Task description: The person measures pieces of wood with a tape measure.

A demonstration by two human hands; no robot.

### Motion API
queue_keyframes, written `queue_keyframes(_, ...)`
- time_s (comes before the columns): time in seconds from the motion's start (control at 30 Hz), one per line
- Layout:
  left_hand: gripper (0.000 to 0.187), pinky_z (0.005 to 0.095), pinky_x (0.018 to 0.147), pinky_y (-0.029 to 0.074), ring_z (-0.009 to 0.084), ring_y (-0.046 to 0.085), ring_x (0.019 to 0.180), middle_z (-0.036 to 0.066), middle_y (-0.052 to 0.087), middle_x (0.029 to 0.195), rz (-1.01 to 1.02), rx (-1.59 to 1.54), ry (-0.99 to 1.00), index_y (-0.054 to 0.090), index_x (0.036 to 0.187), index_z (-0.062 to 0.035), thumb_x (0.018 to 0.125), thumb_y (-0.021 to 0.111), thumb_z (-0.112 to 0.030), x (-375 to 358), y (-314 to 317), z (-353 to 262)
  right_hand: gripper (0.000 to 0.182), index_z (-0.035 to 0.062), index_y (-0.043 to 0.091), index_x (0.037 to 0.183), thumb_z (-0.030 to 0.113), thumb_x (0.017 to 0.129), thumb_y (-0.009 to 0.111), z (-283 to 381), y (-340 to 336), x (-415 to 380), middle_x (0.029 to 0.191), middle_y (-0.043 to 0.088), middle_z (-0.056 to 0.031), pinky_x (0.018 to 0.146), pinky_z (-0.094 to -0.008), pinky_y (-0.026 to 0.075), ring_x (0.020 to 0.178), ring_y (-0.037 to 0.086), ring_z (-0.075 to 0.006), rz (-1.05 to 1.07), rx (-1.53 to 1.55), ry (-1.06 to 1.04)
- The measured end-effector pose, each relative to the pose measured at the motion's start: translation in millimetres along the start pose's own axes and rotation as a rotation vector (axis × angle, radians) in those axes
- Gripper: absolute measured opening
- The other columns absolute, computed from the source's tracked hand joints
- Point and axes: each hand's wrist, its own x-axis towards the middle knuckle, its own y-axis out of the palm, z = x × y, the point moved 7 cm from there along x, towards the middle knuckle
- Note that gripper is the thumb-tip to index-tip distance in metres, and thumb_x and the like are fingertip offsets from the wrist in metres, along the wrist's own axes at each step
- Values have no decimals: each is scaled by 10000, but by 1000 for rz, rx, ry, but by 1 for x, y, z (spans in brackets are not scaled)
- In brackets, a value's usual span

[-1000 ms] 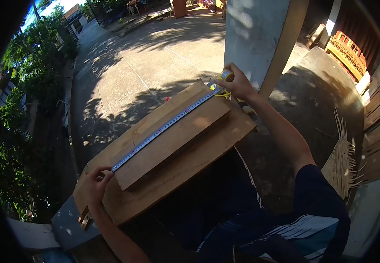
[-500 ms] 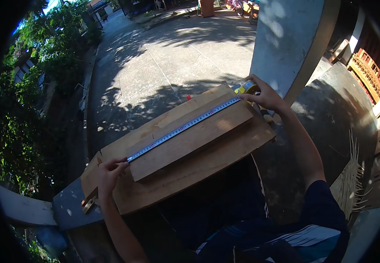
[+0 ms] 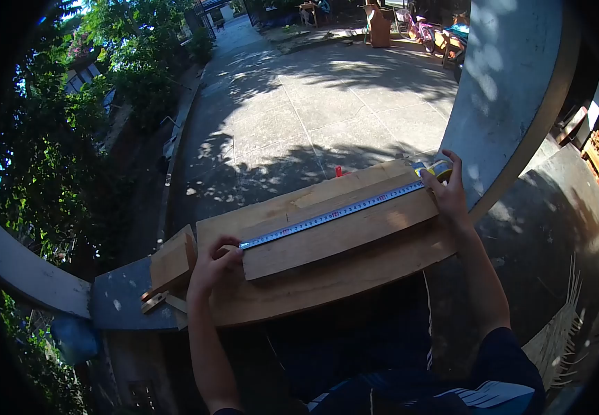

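Observation:
A tape measure (image 3: 440,169) with a yellow case is in my right hand (image 3: 452,194), at the far right end of a wooden plank (image 3: 344,238). Its white blade (image 3: 334,215) runs straight along the plank's upper face. At the plank's left end, my left hand (image 3: 213,266) pinches the blade's tip, fingers closed at the edge. The plank lies flat on a wider wooden board (image 3: 299,297), which shows along its front and back. Fingers partly cover the tape case.
A wooden block (image 3: 169,263) and small wood pieces sit left of the board on a grey ledge (image 3: 123,294). A pillar (image 3: 510,90) rises at the right. Something small and red (image 3: 339,171) shows behind the board. Dried stalks (image 3: 555,339) stand at lower right.
The view has swung, so the boards and both hands appear further right and slightly lower. Both hands keep their hold on the tape, which stays stretched along the plank.

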Motion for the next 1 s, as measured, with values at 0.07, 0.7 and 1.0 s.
queue_keyframes(0.07, 255, 234, 733, 468, 85, 630, 803, 36, 693, 872, -19, -19, 24, 679, 1112, -56, 889, 721, -171, 2, -1, 8, 735, 62, 321, 1449, 230, 893, 771, 0, 4, 1, 1157, 556, -193, 880, -344, 525, 1019, 613, -235, -25, 5, -53)
queue_keyframes(0.7, 659, 379, 859, 478, 301, 583, 1047, 197, 583, 1223, -740, 504, 1258, 423, 1375, 73, 919, 688, -323, -196, -31, -207, 495, 70, 442, 1337, 158, 935, 718, -9, 2, 0, 1130, 562, -131, 880, -310, 489, 1009, 588, -182, -12, -54, -101)
queue_keyframes(1.0, 575, 340, 755, 457, 228, 590, 901, 176, 608, 1136, -827, 868, 1772, 531, 1244, 62, 907, 702, -372, -285, 7, -276, 477, 63, 433, 1328, 142, 941, 701, -11, 0, 2, 1072, 542, -100, 802, -287, 485, 926, 553, -143, -11, -56, -117)
